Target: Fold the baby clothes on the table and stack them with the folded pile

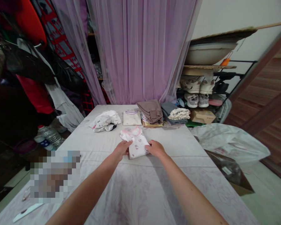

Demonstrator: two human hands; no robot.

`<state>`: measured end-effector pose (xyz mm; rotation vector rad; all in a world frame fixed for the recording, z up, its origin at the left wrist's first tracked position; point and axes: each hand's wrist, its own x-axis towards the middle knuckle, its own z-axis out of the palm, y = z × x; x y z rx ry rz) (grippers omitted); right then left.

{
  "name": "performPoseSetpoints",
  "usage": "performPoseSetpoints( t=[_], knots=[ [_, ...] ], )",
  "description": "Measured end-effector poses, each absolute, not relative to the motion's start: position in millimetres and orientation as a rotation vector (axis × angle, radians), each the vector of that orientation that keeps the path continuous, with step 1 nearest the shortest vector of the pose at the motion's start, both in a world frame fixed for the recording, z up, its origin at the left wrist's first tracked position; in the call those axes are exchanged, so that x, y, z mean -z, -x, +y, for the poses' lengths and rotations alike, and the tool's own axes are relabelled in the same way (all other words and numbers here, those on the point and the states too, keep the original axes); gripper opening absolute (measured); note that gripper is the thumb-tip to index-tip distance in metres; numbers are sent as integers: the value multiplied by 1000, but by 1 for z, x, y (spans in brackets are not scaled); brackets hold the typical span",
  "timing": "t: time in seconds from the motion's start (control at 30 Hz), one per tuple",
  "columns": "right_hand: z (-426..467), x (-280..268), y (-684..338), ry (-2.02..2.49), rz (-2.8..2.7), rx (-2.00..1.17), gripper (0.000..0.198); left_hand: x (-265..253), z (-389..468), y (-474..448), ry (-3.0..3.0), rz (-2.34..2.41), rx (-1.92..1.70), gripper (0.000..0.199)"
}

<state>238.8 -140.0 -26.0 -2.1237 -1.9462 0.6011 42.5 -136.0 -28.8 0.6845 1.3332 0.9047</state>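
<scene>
Small folded white fabric top w/ pink neckline & scattered little prints [137, 146] lies flat btwn my hands, approx. mid-width, neckline facing away from me. My L hand [124, 148] is closed on its L edge, thumb on top; my R hand [155, 148] pinches its R edge, nr the lower corner. Both arms reach straight fwd.

Under it: broad pale sheet w/ faint lilac floral pattern [150, 187]. Just beyond the top, a neatly folded cream garment w/ lilac neckline [132, 118]. L of that, a loose crumpled white garment w/ dark print [105, 121]. To the R, folded brown fabric garment [151, 112] on a stack of coloured cloth; next to it, folded dark-grey cloth [168, 110] w/ a bunched cream ruffled piece [179, 114] on top.

Nr L edge: pixelated patch, can't tell what; slim white flat strip [28, 212] beside it.

Behind: sheer purple hanging curtain [142, 53]. Far R: pale sneakers [198, 100] on a rack, plus a small brown cardboard box [202, 116].
</scene>
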Motion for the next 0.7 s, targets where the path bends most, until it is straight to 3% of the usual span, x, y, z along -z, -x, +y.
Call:
performPoseSetpoints(
  t=[0.1,0.23,0.4,0.53,0.7],
  knots=[
    [-144,33,-240,2044,-1926,-645,27,30,-133,-53,-589,1217,-1001,19],
    [-141,51,-242,1804,-1727,-767,23,31,-134,-58,-342,1054,-914,28],
    [-128,68,-252,1519,-1377,-969,44,14,-117,-49,-487,1161,-1010,44],
    [-125,75,-258,1496,-1189,-819,48,-26,-75,-31,-736,1124,-1084,52],
    [-131,82,-254,1541,-1331,-645,43,-71,5,-14,-955,1047,-1155,56]
  ],
)
